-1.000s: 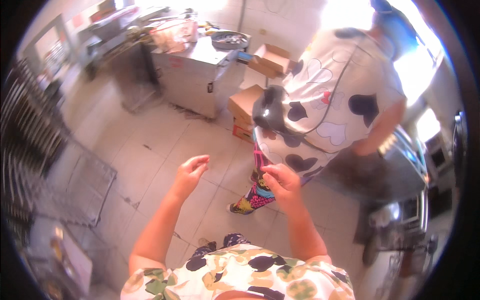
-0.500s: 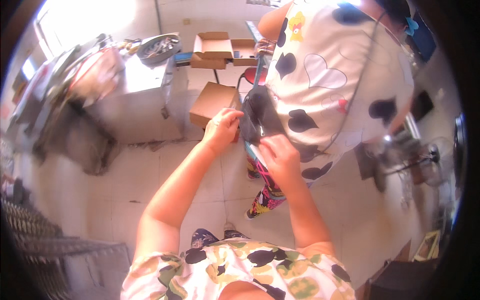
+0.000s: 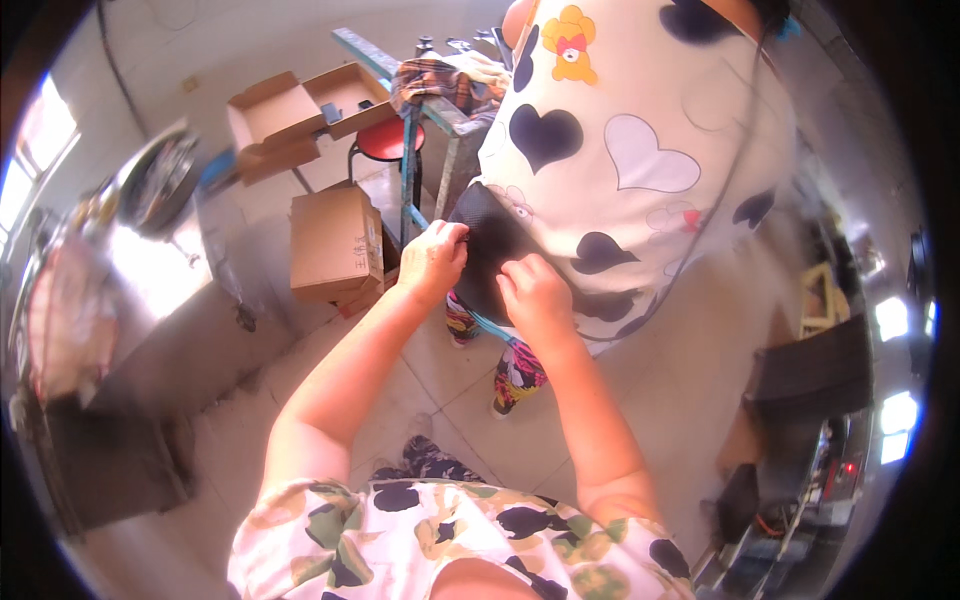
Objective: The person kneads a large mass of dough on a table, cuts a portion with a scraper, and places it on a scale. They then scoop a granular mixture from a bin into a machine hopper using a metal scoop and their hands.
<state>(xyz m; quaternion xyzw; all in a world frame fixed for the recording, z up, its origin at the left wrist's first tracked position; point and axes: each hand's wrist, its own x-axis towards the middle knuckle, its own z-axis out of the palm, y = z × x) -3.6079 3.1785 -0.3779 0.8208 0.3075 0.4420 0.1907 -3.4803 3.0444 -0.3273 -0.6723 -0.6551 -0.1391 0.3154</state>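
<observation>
A co-worker in a heart-patterned white smock [image 3: 650, 90] stands just in front of me, back toward me, with a dark cord running down the smock. At hip level is a black mesh-textured pouch [image 3: 490, 215]. My left hand [image 3: 432, 262] pinches its left edge, fingers closed. My right hand [image 3: 535, 295] has curled fingers closed on the pouch, to the right of my left hand; the fingertips are partly hard to make out.
Open cardboard boxes [image 3: 270, 105], a red round stool [image 3: 385, 140] and a stacked carton [image 3: 330, 255] lie beyond. A metal frame [image 3: 408, 170] holds cloth. A metal counter [image 3: 160, 260] is at left; dark equipment [image 3: 810, 375] at right.
The view has swung round. My hands, earlier raised in the air behind the co-worker, have moved onto the black pouch and closed on it.
</observation>
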